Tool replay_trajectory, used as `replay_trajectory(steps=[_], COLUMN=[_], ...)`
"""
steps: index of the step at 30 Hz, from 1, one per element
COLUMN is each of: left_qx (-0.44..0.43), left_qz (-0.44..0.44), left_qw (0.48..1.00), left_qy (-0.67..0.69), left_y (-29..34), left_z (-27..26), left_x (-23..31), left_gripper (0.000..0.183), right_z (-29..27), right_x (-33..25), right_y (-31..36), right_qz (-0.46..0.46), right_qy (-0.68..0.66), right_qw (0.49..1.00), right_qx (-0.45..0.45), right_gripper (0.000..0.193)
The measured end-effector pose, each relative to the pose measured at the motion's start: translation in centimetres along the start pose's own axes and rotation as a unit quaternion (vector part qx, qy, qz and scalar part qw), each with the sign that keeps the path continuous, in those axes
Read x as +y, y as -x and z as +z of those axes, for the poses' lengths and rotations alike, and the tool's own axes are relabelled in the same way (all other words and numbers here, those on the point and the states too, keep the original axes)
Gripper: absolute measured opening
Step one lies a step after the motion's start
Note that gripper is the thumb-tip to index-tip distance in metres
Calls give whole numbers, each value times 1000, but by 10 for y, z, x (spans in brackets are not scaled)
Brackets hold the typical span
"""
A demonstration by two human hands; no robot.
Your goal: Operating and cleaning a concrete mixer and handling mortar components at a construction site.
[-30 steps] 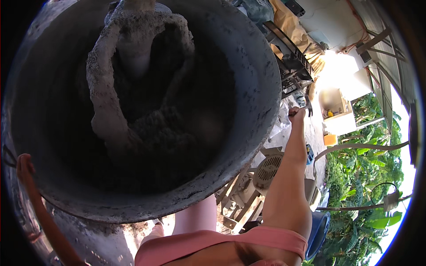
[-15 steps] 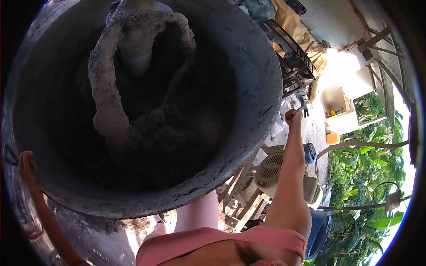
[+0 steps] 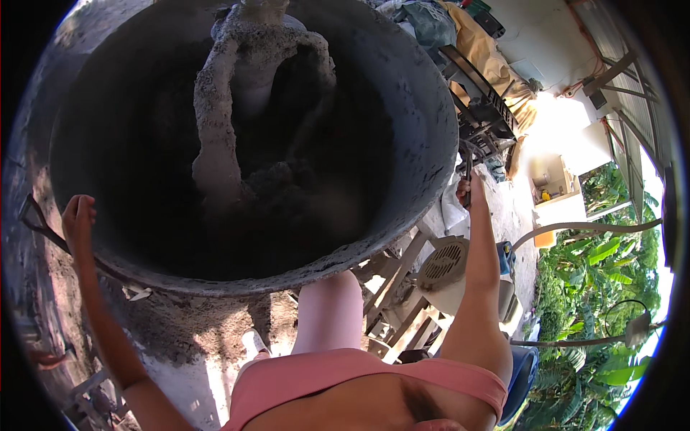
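A large grey mixer drum [image 3: 420,122] fills the upper left, its mouth towards me. Inside stands a mixing arm [image 3: 213,122] crusted with dried cement, above dark, shadowed contents. At the drum's left rim is my left hand [image 3: 77,217], its fingers curled; what they close on is hidden. Next to it a dark metal loop handle [image 3: 44,228] sticks out beside the drum. To the right of the drum, my right hand [image 3: 465,192] is closed around a dark, hammer-like tool [image 3: 468,164], held upright.
A vented motor cover [image 3: 443,260] on a wooden frame [image 3: 402,323] stands between the drum and my right arm. Behind are a blue barrel [image 3: 528,377], hoses and plants. Black metal racks [image 3: 489,108] lie beyond. Low at left shows what looks like another person's hand [image 3: 47,358].
The drum appears farther right and higher in view. My left hand has come up and right along its rim. My right hand shifted slightly left, and its tool turned upright.
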State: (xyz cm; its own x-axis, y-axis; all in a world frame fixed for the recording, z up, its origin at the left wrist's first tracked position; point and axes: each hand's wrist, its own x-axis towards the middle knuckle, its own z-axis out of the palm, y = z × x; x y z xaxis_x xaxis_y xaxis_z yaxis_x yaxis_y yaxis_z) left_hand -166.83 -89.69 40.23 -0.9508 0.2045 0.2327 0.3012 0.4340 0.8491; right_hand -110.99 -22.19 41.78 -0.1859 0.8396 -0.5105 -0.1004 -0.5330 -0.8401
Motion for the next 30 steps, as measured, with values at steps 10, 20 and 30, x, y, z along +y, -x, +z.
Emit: replay_trajectory(steps=[10, 20, 30], left_qx=[45, -65, -87], left_qz=[13, 61, 57], left_qw=[998, 989, 966], left_qy=[-40, -120, -235], left_y=[14, -19, -24], left_z=[12, 19, 12], left_x=[49, 10, 14], left_gripper=[28, 33, 34], right_z=[-33, -49, -104], right_x=[81, 290, 361], right_y=[194, 323, 390], right_qz=[-213, -302, -204], right_qy=[136, -7, -23], right_qw=[963, 936, 969], right_qx=[97, 181, 138], right_gripper=[44, 14, 31])
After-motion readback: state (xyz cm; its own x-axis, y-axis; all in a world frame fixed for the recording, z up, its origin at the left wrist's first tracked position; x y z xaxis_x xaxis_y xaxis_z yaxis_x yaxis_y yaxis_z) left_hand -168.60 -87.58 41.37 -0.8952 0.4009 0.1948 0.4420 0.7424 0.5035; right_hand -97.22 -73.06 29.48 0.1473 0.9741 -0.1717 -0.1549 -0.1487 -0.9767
